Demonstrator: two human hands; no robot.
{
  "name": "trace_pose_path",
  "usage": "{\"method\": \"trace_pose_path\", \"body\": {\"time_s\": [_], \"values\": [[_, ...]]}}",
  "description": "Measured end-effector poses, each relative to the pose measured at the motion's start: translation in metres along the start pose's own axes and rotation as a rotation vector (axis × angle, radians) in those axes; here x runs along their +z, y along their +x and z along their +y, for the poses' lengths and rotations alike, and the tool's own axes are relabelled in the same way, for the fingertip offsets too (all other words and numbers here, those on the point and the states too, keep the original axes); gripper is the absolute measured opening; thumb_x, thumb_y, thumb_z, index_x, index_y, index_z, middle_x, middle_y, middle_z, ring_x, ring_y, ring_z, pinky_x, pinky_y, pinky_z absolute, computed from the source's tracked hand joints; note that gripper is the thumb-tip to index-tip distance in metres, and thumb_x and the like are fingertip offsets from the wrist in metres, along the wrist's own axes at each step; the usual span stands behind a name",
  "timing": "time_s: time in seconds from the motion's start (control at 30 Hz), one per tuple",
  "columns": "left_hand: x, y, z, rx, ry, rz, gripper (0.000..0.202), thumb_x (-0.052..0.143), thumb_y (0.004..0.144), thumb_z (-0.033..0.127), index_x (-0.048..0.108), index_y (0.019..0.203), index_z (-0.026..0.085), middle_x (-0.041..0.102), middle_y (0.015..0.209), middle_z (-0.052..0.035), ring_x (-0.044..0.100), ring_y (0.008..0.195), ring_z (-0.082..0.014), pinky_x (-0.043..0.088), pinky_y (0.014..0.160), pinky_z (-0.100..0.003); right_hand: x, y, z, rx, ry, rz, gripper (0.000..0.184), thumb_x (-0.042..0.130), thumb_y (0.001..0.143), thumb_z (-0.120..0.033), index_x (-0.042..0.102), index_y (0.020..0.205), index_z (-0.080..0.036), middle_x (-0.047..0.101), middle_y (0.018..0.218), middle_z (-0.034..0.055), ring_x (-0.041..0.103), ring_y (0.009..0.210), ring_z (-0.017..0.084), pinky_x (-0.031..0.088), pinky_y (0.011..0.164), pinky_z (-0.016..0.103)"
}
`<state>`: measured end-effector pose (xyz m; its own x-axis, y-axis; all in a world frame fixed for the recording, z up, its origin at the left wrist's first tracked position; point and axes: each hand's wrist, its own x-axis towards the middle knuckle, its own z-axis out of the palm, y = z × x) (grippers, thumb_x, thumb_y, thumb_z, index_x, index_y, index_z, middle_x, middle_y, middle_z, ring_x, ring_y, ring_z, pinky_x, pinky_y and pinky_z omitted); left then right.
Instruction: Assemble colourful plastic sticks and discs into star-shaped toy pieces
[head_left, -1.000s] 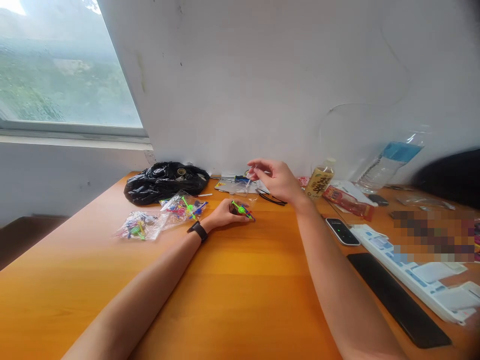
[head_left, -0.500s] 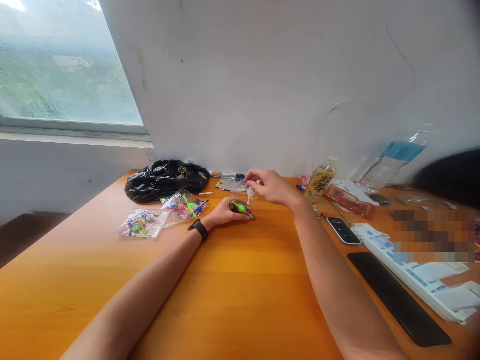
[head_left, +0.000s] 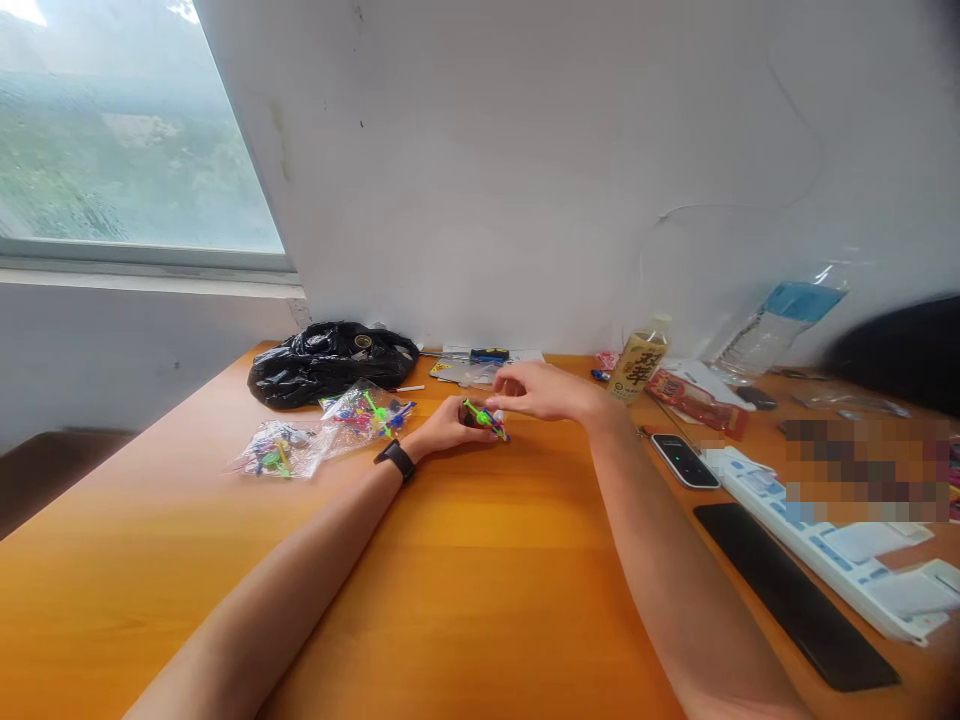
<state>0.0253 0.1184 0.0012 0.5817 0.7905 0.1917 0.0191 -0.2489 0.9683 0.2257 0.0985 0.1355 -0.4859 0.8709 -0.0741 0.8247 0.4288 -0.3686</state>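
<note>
My left hand (head_left: 448,424) rests on the orange table (head_left: 465,580), its fingers closed around a small toy of green, blue and pink plastic pieces (head_left: 484,418). A black band sits on that wrist. My right hand (head_left: 546,390) is lowered right beside the toy, fingertips pinched on a small white piece (head_left: 497,414) that touches the toy. Left of my hands lie two clear bags of colourful plastic pieces (head_left: 365,410) (head_left: 276,450).
A black plastic bag (head_left: 330,360) lies by the wall. Papers and a clear bag (head_left: 472,370) sit behind my hands. To the right stand a drink bottle (head_left: 637,365), a water bottle (head_left: 780,320), a phone (head_left: 681,460), a white keyboard (head_left: 832,550) and a black wrist rest (head_left: 795,610).
My right hand has come down from above the papers, carrying the white piece, to meet the toy in my left hand. The left hand stayed still.
</note>
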Motion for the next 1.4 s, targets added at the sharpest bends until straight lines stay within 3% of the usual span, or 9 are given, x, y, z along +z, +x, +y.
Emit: {"method": "trace_pose_path", "body": {"time_s": [0.1,0.2,0.37,0.5,0.57,0.67,0.73,0.93,1.4], "values": [[0.000,-0.001,0.003,0.000,-0.005,0.001,0.052,0.091,0.075,0.040,0.074,0.113,0.009,0.079,0.097,-0.0127,0.072,0.083,-0.0207,0.052,0.072,-0.027,0.002,0.003,0.010,-0.028,0.021,0.062,0.010,0.067,0.090,-0.024,0.069,0.100,-0.022,0.073,0.093,0.0039,0.060,0.071,0.016,0.040,0.062,0.027],[-0.002,-0.001,0.005,-0.024,0.076,0.018,0.046,0.089,0.075,0.046,0.076,0.098,0.009,0.075,0.082,-0.0075,0.063,0.067,-0.0148,0.042,0.058,-0.023,0.002,0.006,0.017,-0.096,0.046,0.149,0.012,0.061,0.088,-0.014,0.069,0.092,-0.022,0.072,0.086,0.0023,0.060,0.072,0.016,0.042,0.064,0.027],[-0.007,-0.001,0.004,-0.071,0.194,0.020,0.046,0.087,0.073,0.055,0.076,0.074,0.010,0.060,0.060,-0.0016,0.046,0.054,-0.0109,0.028,0.049,-0.025,0.001,0.011,0.024,-0.213,0.161,0.232,0.008,0.066,0.089,-0.023,0.071,0.095,-0.022,0.073,0.096,0.0041,0.065,0.084,0.019,0.049,0.074,0.030],[-0.008,-0.003,0.005,-0.064,0.194,0.010,0.050,0.087,0.072,0.060,0.077,0.075,0.011,0.061,0.059,-0.0019,0.050,0.055,-0.0136,0.032,0.049,-0.026,0.008,0.019,0.041,-0.165,0.344,0.406,0.057,0.082,0.080,-0.043,0.062,0.130,-0.024,0.068,0.124,0.0092,0.067,0.089,0.019,0.053,0.075,0.031],[-0.007,-0.005,0.008,-0.077,0.170,-0.044,0.052,0.086,0.072,0.061,0.079,0.081,0.010,0.065,0.062,-0.0028,0.054,0.057,-0.0147,0.036,0.051,-0.026,0.014,0.022,0.053,-0.101,0.382,0.297,0.073,0.088,0.073,-0.050,0.060,0.135,-0.023,0.071,0.119,0.0101,0.066,0.083,0.018,0.052,0.071,0.031],[-0.006,-0.005,0.016,-0.075,0.070,-0.071,0.057,0.084,0.077,0.061,0.080,0.102,0.010,0.074,0.077,-0.0077,0.062,0.064,-0.0167,0.045,0.057,-0.026,0.024,0.028,0.067,-0.107,0.495,0.036,0.061,0.088,0.071,-0.053,0.070,0.117,-0.018,0.075,0.090,0.0070,0.066,0.076,0.019,0.051,0.069,0.030],[-0.009,-0.002,0.021,-0.049,0.019,0.004,0.060,0.080,0.082,0.062,0.078,0.112,0.010,0.078,0.090,-0.0123,0.068,0.075,-0.0191,0.050,0.065,-0.027,0.028,0.030,0.070,-0.115,0.583,-0.002,0.053,0.088,0.070,-0.055,0.074,0.104,-0.016,0.073,0.077,0.0048,0.066,0.072,0.019,0.050,0.067,0.030],[-0.029,0.009,0.025,-0.017,0.062,0.220,0.052,0.079,0.083,0.062,0.081,0.088,0.011,0.080,0.088,-0.0116,0.071,0.080,-0.0199,0.051,0.071,-0.027,0.027,0.030,0.065,-0.180,0.755,0.066,0.045,0.086,0.073,-0.058,0.072,0.082,-0.017,0.069,0.075,0.0027,0.059,0.067,0.014,0.047,0.066,0.029],[-0.048,0.001,0.076,0.294,0.073,0.345,0.045,0.086,0.082,0.043,0.079,0.115,0.013,0.082,0.096,-0.0126,0.077,0.080,-0.0200,0.062,0.077,-0.031,0.007,0.017,0.043,-0.278,0.917,0.297,0.042,0.084,0.083,-0.051,0.080,0.111,-0.020,0.078,0.088,0.0063,0.061,0.061,0.012,0.052,0.062,0.029]]}}
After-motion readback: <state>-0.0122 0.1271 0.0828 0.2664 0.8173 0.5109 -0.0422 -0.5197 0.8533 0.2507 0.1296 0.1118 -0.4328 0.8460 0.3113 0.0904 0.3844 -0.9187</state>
